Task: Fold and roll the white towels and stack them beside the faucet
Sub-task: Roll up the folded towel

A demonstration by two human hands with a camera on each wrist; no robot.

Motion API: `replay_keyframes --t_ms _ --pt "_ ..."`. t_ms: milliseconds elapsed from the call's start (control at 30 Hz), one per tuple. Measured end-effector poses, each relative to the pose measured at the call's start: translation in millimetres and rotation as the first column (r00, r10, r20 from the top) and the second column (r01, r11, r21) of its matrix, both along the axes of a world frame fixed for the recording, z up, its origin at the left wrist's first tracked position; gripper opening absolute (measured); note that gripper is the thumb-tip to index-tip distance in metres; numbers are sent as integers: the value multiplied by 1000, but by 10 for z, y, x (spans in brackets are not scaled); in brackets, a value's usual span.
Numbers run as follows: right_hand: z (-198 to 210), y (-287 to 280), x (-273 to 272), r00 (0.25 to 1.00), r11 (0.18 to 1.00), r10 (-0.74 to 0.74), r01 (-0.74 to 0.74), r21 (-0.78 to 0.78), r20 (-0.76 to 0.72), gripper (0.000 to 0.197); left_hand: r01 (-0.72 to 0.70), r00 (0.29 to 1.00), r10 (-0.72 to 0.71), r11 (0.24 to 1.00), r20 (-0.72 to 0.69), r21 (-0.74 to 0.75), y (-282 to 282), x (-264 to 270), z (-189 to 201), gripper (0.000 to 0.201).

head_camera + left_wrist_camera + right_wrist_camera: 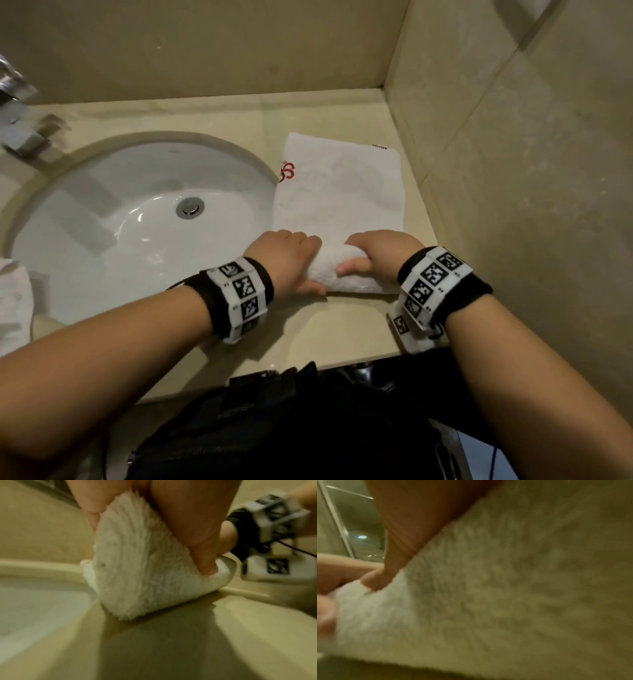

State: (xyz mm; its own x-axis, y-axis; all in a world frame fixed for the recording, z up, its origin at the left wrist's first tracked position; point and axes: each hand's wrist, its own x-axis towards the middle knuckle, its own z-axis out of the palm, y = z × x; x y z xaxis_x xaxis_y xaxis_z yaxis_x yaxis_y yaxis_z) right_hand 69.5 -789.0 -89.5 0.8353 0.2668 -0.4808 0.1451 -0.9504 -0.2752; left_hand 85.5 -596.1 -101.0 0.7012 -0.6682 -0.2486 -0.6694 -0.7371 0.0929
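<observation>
A white towel (pixel 339 192) with a red mark on its left edge lies folded lengthwise on the beige counter, right of the sink. Its near end is rolled into a thick roll (pixel 346 274). My left hand (pixel 291 260) grips the roll's left end, fingers over the top and thumb underneath. My right hand (pixel 380 255) grips the right end, with the thumb on the near side. The left wrist view shows the roll's fluffy end (pixel 142 566) held between my fingers and thumb. White terry (pixel 488 601) fills the right wrist view under my thumb (pixel 385 573).
The white oval sink (pixel 137 219) with its drain sits left of the towel. A chrome faucet (pixel 17 113) stands at the far left. Another white cloth (pixel 13 301) shows at the left edge. Beige walls (pixel 513 171) close the counter behind and on the right.
</observation>
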Motion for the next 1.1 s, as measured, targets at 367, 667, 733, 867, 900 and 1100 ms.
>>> replay_keyframes --t_ms 367,667,733,867,900,1100 --pt "-60 -70 -47 988 988 -148 147 40 48 56 65 991 -68 998 115 24 56 155 17 86" --pt "-46 -7 -369 904 997 74 -64 -36 422 77 18 936 -7 999 -353 28 37 313 89 64" --pt "-86 21 -404 894 998 55 -45 -34 445 71 11 919 8 999 -394 46 37 324 102 65" --pt "-16 28 -190 985 1000 -11 13 -11 173 58 69 998 -69 998 -5 -2 139 122 82 76" --pt "11 12 -143 996 998 -53 50 41 73 56 94 993 -93 996 78 -4 166 67 70 77" --pt "50 -12 -212 964 993 52 -21 -118 262 75 0 976 -21 995 -217 -97 150 262 91 62"
